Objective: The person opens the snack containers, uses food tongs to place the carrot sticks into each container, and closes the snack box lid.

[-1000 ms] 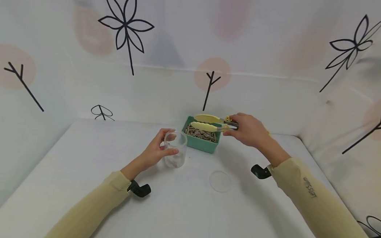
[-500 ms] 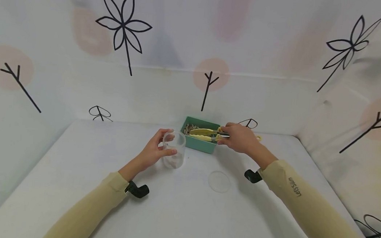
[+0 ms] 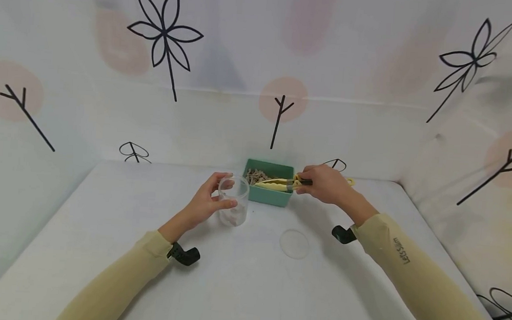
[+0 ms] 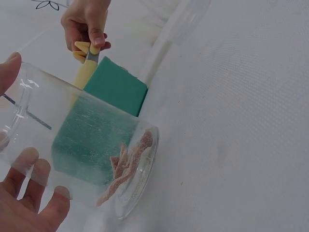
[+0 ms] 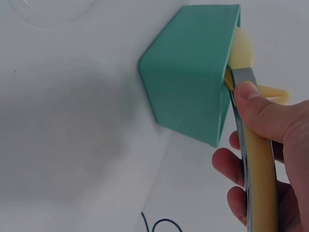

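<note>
My left hand (image 3: 198,208) grips a clear plastic jar (image 3: 239,203) around its side; it stands on the table with its mouth up. A few brownish dried strips (image 4: 126,169) lie at the jar's bottom in the left wrist view. With my right hand (image 3: 327,185) I hold yellow-tipped metal tongs (image 5: 260,169), thumb on one arm and fingers around the other. The tong tips (image 3: 274,185) reach into a green rectangular box (image 3: 270,196), just right of the jar, and are partly hidden behind its front rim. More brownish strips (image 3: 257,176) fill the box's left part.
A clear round lid (image 3: 295,244) lies flat on the white table (image 3: 239,286), in front of the box. Behind the box rises a pale cloth wall (image 3: 223,123) with plant drawings. A black wrist camera (image 3: 186,255) sticks out below the left sleeve.
My right hand has brought the tongs down and left into the box, and their arms have come closer together. The strips show more at the box's left. The left hand keeps the jar in place.
</note>
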Motion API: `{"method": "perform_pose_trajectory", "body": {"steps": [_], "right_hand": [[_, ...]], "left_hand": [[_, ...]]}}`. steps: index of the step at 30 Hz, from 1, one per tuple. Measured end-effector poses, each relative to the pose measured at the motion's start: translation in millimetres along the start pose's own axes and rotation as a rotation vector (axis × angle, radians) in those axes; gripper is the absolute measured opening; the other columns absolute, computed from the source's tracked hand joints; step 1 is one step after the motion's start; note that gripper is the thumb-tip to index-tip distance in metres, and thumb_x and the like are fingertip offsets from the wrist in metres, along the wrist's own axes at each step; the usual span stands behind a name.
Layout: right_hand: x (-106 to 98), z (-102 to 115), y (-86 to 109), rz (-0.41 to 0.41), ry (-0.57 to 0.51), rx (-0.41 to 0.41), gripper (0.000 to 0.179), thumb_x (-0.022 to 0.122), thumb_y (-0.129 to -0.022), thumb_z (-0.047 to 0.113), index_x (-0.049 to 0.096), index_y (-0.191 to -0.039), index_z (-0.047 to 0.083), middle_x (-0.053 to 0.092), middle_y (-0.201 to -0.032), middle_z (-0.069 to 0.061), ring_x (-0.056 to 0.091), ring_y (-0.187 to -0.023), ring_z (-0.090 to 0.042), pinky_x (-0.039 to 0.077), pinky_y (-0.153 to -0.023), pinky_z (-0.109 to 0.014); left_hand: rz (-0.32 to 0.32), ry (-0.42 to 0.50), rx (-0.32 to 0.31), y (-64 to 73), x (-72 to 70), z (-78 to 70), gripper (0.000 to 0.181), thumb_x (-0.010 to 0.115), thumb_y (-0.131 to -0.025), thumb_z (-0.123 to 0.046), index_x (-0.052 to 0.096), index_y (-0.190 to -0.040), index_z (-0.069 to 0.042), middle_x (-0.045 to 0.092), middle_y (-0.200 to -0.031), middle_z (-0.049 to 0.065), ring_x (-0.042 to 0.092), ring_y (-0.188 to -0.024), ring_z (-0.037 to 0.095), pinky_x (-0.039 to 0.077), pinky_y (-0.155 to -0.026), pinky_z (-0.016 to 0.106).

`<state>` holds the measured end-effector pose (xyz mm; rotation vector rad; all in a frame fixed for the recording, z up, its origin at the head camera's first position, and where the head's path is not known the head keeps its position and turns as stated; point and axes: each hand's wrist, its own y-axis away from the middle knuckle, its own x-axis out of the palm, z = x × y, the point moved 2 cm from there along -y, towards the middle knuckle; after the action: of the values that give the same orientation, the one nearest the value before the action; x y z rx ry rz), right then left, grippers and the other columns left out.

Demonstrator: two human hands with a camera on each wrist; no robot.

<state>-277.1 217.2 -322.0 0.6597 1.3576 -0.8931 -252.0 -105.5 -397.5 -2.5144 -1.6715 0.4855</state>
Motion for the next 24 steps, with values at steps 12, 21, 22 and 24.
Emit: {"method": "perform_pose_trajectory", "body": {"steps": [12,21,22,24], "right_hand": [[-2.5,0.0,0.6,0.017,0.013,0.01,0.05,0.082,-0.084,0.031,0.07,-0.123,0.003,0.066,-0.101,-0.004,0.06,-0.082,-0.018,0.052,-0.071,-0.037],[-10.8,0.6,-6.9,0.131,0.039,0.143,0.065,0.081,-0.083,0.038,0.062,-0.132,0.0,0.063,-0.121,-0.014,0.062,-0.099,-0.027,0.052,-0.085,-0.047],[-11.3,1.1,-8.4,0.152,0.037,0.159,0.066,0.08,-0.084,0.039,0.061,-0.134,-0.001,0.062,-0.124,-0.016,0.061,-0.102,-0.029,0.052,-0.087,-0.048],[-11.0,2.1,-11.9,0.195,0.018,0.187,0.068,0.078,-0.086,0.039,0.058,-0.137,-0.001,0.06,-0.127,-0.018,0.059,-0.107,-0.031,0.05,-0.092,-0.05]], "left_hand": [[0.013,-0.001,-0.006,0.0,-1.8,-1.4,0.069,0.075,-0.089,-0.005,0.037,-0.147,-0.004,0.046,-0.143,0.023,0.042,-0.134,0.033,0.039,-0.106,0.054],[0.015,0.013,-0.026,0.1,0.3,0.8,0.069,0.075,-0.089,-0.005,0.038,-0.146,-0.008,0.044,-0.144,0.024,0.042,-0.134,0.032,0.038,-0.107,0.053],[0.015,0.013,-0.026,0.3,0.3,0.9,0.069,0.075,-0.089,-0.005,0.038,-0.146,-0.008,0.044,-0.144,0.024,0.042,-0.134,0.032,0.038,-0.107,0.052],[0.015,0.016,-0.024,0.7,0.1,1.0,0.069,0.075,-0.088,-0.005,0.038,-0.146,-0.008,0.044,-0.144,0.024,0.041,-0.135,0.032,0.037,-0.108,0.053]]}}
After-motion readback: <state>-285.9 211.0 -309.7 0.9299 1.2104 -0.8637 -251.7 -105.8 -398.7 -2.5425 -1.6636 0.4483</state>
